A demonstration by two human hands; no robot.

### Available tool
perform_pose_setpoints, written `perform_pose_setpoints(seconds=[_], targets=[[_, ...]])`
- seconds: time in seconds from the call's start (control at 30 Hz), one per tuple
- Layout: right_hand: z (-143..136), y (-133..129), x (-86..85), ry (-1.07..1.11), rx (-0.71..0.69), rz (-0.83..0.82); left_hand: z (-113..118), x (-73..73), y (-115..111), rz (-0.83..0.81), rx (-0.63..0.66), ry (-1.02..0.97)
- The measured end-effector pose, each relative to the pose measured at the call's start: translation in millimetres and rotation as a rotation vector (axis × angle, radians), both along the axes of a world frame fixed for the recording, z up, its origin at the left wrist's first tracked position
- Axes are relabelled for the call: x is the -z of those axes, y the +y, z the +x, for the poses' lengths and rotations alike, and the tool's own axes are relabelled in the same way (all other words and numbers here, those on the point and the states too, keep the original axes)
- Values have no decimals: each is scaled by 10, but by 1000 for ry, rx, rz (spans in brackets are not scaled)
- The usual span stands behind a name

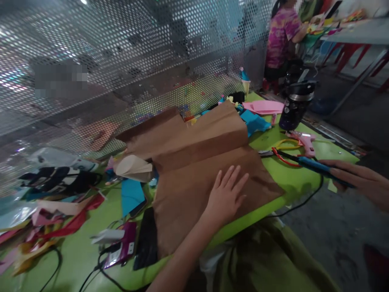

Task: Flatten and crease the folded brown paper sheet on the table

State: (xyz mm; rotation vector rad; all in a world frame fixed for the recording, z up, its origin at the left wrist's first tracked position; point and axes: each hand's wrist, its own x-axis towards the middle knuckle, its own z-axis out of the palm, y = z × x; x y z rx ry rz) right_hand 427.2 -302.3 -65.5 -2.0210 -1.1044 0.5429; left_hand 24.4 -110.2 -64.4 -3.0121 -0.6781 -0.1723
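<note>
Creased brown paper (194, 174) lies spread across the green table (75, 255), its near edge overhanging the front edge, while a slim blue tool (316, 166) hangs beyond the right edge.

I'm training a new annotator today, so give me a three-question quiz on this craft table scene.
1. True or false: the left hand lies flat, fingers spread, on the brown paper.
2. What does the right hand hold?
A. the pink glue gun
B. a blue glue gun
C. the dark bottle
3. Fill in: the scissors beside the brown paper have red and ______ handles.

Key: 1 true; 2 B; 3 yellow.
</note>
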Motion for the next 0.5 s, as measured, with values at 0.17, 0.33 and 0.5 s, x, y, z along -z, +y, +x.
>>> perform_pose_setpoints(seconds=[0.17, 0.33, 0.5], targets=[[-39, -357, 108, 87, -116, -157, 415, 131, -125, -129, 106, 37], [-104, -525, 136, -163, -247, -35, 574, 244, -129, -177, 102, 67], [-111, -616, 221, -269, -284, -61, 569, 265, -139, -200, 81, 85]])
